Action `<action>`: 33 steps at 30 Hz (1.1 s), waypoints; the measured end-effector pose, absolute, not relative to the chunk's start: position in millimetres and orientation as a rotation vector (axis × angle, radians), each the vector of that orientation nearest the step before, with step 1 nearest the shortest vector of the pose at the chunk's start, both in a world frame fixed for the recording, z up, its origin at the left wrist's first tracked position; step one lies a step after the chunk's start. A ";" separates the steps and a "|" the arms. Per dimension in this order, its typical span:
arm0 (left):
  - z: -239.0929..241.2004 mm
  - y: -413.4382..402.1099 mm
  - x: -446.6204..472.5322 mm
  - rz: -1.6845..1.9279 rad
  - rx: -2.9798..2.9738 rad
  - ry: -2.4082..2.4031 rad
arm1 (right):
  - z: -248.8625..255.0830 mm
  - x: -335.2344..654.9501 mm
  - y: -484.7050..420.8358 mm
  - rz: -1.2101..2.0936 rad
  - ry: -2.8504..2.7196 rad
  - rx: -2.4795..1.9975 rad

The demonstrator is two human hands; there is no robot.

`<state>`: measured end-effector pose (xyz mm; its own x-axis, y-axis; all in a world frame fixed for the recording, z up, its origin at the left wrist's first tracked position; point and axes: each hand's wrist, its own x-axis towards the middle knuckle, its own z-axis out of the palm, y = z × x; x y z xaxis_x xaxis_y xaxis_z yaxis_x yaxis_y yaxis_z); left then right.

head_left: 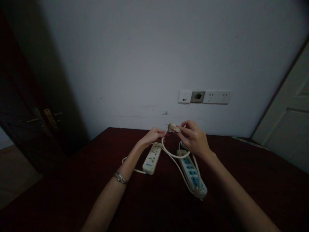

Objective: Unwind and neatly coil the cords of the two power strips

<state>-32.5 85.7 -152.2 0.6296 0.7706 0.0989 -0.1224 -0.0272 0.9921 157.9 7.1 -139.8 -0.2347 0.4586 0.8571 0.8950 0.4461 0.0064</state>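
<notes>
My right hand pinches a cream power plug above the table, its pins pointing left. From the left, my left hand closes its fingertips on the white cord just beside the plug. The cord hangs in a loop between the hands. Below my left hand lies a white power strip. A second power strip, with blue socket faces, rests under my right hand, with cord lying along it. I cannot tell which strip the held plug belongs to.
The dark red table stands against a pale wall. Wall sockets and a grey-framed wall plate sit above its back edge. At the left is a dark door with a handle; a white door stands at right.
</notes>
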 end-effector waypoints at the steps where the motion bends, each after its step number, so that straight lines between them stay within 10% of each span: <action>1: -153.8 86.9 -30.0 0.814 1.322 0.505 | -138.4 159.2 9.1 -0.626 -1.809 -1.094; 16: -160.2 -20.5 42.0 0.713 0.859 0.219 | -85.3 182.4 47.8 -0.247 -1.458 -1.923; 33: -142.7 -78.6 18.8 0.826 0.823 0.381 | -54.1 218.4 87.5 0.467 -0.978 -1.478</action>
